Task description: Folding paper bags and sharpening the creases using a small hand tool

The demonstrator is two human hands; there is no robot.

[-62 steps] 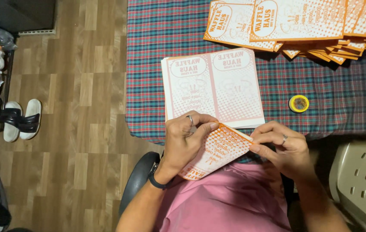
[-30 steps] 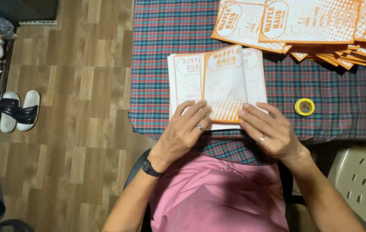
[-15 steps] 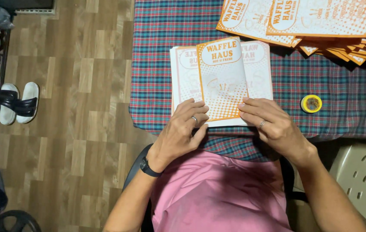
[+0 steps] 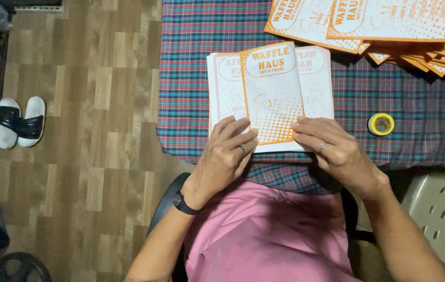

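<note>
A folded orange-and-white paper bag (image 4: 271,94) lies on a flat white printed sheet (image 4: 224,86) on the checked tablecloth (image 4: 191,47). My left hand (image 4: 227,154) rests with its fingertips on the bag's lower left corner. At the lower right corner my right hand (image 4: 332,149) presses down with its fingers spread. Both hands touch the bag's bottom edge; neither lifts it.
A fanned pile of the same orange printed sheets (image 4: 384,26) lies at the table's far right. A yellow tape roll (image 4: 381,124) sits right of my hands. A pale plastic stool (image 4: 439,219) stands at lower right, sandals (image 4: 21,122) on the wooden floor to the left.
I folded the orange bag in front of my chest, then laid it flat on the white sheet. Both hands now press its lower edge.
</note>
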